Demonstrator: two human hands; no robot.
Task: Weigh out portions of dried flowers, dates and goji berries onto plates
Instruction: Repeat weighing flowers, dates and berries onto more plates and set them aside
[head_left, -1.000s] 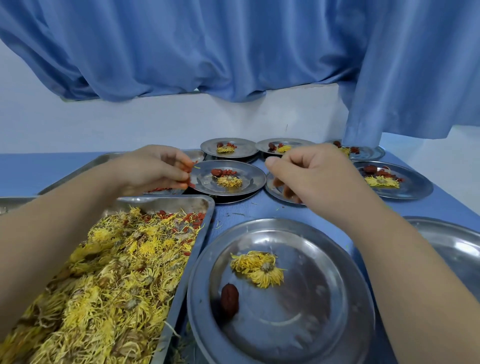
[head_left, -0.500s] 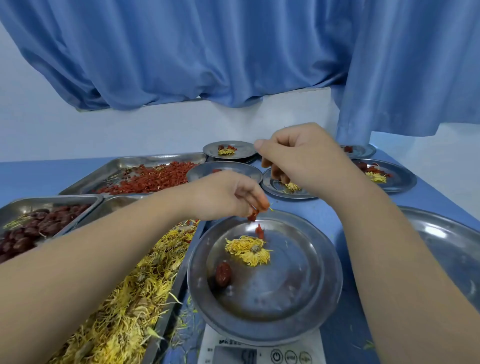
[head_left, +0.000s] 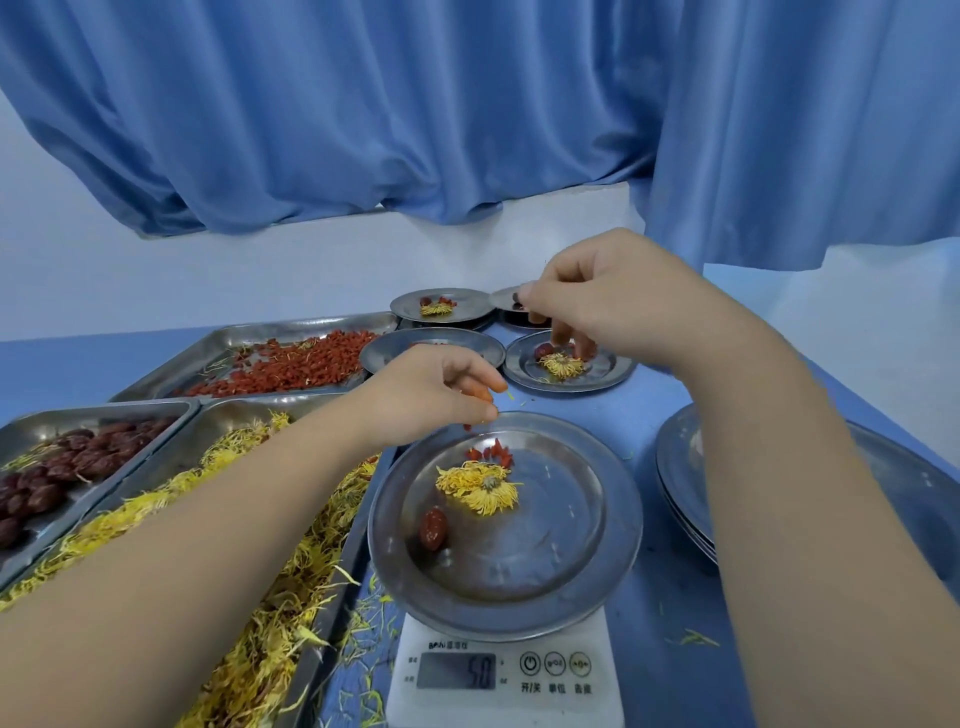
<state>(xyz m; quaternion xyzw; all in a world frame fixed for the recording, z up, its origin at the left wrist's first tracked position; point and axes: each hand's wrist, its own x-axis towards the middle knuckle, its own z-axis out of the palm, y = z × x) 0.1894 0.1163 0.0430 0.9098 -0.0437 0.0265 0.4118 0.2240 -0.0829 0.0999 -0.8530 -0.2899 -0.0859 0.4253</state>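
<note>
A steel plate (head_left: 615, 545) sits on a white kitchen scale (head_left: 504, 670). On it lie a yellow dried flower (head_left: 480, 486), one date (head_left: 432, 527) and a few goji berries (head_left: 491, 452). My left hand (head_left: 436, 389) hovers over the plate's far rim, fingertips pinched on goji berries, with one berry just below them. My right hand (head_left: 602, 312) hangs over a small filled plate (head_left: 608, 374) farther back. Its fingers curl downward with reddish bits at the tips.
On the left stand trays of goji berries (head_left: 280, 364), dates (head_left: 62, 467) and dried flowers (head_left: 260, 623). Further filled plates (head_left: 441, 306) sit at the back. A stack of bare plates (head_left: 685, 493) is at the right. Blue curtains hang behind the table.
My left hand moved from the goji tray to the plate on the scale and dropped berries onto it. My right hand stayed over the small back plate. The view tilted down, showing the scale.
</note>
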